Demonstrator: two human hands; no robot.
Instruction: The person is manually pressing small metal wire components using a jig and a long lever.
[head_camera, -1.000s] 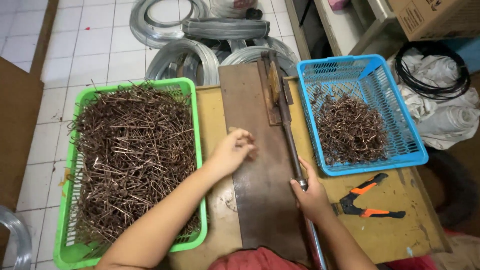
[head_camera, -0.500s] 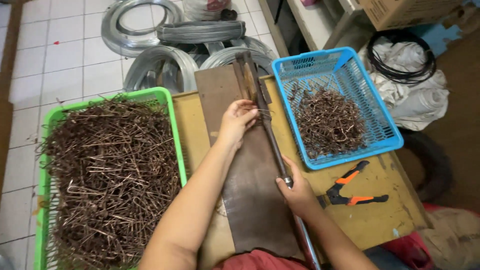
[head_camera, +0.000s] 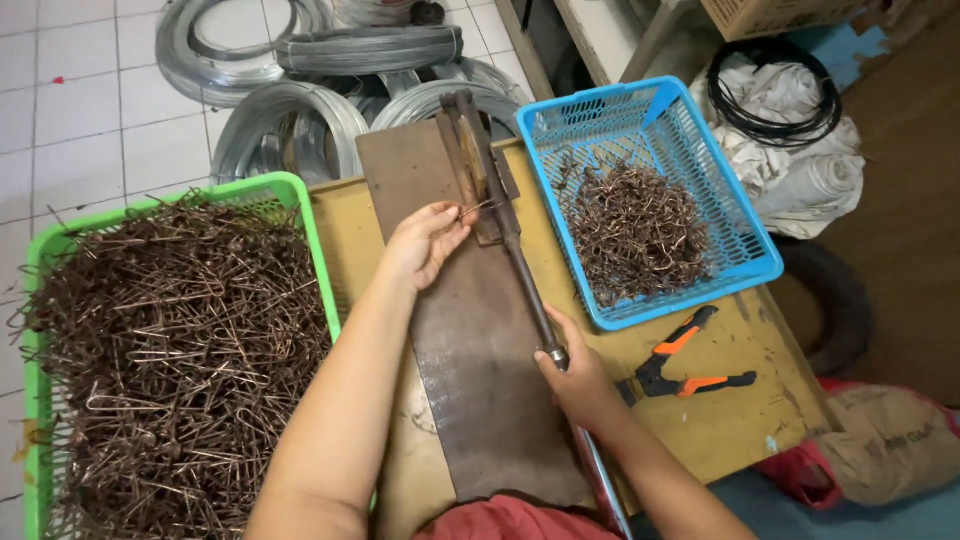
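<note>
cardboard box | top right, brown || printed sack | lower right, tan

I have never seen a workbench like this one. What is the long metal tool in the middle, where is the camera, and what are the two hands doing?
The camera sits on the person's head and looks down, so both arms enter from the bottom of the picture. No robot is here, only two bare hands.

In the middle lies a dark steel plate on a yellowish table. On it is a lever tool with a long handle. The right hand grips the end of that handle. The left hand holds a thin wire piece at the tool's head.

On the left, a green basket is full of bent wire pieces. On the right, a blue basket holds a smaller heap. Orange pliers lie near the right hand. Coils of grey wire rest on the tiled floor behind.
</note>
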